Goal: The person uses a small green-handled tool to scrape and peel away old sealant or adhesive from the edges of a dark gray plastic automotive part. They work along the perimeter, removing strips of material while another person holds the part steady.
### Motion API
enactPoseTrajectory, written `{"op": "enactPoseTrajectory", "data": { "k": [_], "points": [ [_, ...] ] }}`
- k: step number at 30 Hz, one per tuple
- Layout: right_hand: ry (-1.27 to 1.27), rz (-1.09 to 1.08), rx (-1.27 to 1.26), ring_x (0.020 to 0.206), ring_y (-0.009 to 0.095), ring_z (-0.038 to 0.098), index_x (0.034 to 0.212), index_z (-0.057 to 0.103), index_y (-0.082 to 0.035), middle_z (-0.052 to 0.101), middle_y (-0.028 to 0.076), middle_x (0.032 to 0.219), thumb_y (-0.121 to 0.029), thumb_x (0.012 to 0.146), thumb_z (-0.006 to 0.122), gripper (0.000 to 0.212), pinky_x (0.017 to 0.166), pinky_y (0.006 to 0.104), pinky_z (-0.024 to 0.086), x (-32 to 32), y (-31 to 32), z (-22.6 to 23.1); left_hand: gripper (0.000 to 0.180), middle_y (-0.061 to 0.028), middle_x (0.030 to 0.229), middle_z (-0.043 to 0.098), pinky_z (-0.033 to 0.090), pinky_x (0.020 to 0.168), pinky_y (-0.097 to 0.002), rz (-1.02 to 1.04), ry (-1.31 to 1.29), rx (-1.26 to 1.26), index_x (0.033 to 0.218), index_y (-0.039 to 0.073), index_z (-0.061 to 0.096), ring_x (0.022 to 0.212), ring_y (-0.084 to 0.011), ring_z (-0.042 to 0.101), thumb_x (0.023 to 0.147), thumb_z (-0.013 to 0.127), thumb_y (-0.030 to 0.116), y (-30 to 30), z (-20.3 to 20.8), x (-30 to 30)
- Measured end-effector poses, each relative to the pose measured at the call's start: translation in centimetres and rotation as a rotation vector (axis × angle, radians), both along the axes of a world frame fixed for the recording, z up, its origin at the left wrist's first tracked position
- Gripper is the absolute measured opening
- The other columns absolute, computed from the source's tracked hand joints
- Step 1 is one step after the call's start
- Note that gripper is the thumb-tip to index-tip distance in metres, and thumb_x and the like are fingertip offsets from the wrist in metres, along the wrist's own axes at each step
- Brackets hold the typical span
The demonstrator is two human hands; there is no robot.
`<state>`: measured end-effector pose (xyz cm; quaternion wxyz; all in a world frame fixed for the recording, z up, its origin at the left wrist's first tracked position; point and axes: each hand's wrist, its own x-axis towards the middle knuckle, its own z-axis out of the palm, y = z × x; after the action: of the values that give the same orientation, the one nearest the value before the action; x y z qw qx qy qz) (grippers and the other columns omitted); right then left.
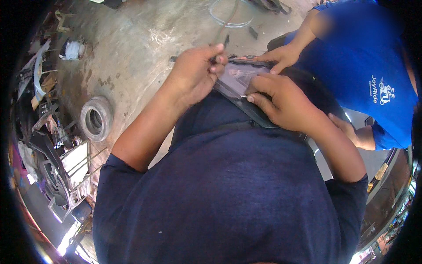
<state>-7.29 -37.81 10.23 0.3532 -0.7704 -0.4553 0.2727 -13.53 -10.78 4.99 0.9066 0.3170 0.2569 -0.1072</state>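
Nearest is the dark navy cloth shirt of the person, and just beyond it lies the flat grey panel with black edges, which rests tilted over the person's lap. Above this panel, the right hand is closed in a pinch: thumb and forefinger grip a small, thin, pale piece near the panel's surface. The left hand is raised by the panel's left side, with its fingers curled — whether they hold something, I cannot tell. A thin greenish-brown strand runs from near these fingertips toward the upper edge of the view; its contact with the hand is not clear.

At the right, a co-worker in a bright blue cloth shirt has one hand at the far edge of the panel, and the other is lower, beside the person's right forearm.

Farther, on the stained grey concrete floor, a dusty round rubber tyre lies at the left — and a coil of clear tubing lies at the top.
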Motion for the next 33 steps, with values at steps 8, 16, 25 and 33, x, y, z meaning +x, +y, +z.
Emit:
{"op": "enactPoseTrajectory", "data": {
  "k": [8,16,25,33],
  "points": [
    [0.226,-0.267,0.011,0.095,0.025,0.072,0.118,0.071,0.001,0.078,0.017,0.102,-0.015,0.114,0.065,0.018,0.089,0.0403,0.057,1.4,-1.4,0.0,0.027,-0.0094,0.108,0.075,0.053,0.084,-0.0289,0.506,-0.097,1.009,0.132,-0.002,0.075,0.094,-0.0166,0.068,0.107,0.074,0.008,14.6,4.4,-1.2],
    [0.497,-0.368,-0.1,0.092,0.015,0.063,0.122,0.073,0.0,0.072,0.008,0.098,-0.016,0.115,0.065,0.019,0.089,0.0362,0.054,2.4,-1.1,0.6,0.065,-0.0147,0.147,0.069,0.054,0.113,-0.0486,0.121,0.179,0.928,0.162,-0.001,0.058,0.133,-0.0299,0.068,0.107,0.078,0.025,13.4,0.4,-6.4],
    [0.462,-0.346,-0.096,0.098,0.014,0.062,0.127,0.071,0.001,0.071,0.006,0.105,-0.018,0.115,0.067,0.023,0.093,0.0342,0.053,2.7,-0.8,0.3,0.081,-0.0131,0.143,0.067,0.056,0.109,-0.0421,-0.138,-0.078,0.564,0.167,0.002,0.049,0.131,-0.0255,0.068,0.098,0.087,0.021,7.9,0.2,-2.2],
    [0.589,-0.353,0.046,0.105,0.013,0.062,0.132,0.072,0.002,0.071,0.002,0.113,-0.028,0.111,0.074,0.036,0.096,0.0321,0.051,4.0,-3.2,5.1,0.056,-0.0072,0.119,0.075,0.06,0.098,-0.0336,-0.027,-0.393,0.781,0.138,0.005,0.07,0.109,-0.0159,0.073,0.088,0.094,0.0,9.2,-1.1,2.6]
  ]
}}
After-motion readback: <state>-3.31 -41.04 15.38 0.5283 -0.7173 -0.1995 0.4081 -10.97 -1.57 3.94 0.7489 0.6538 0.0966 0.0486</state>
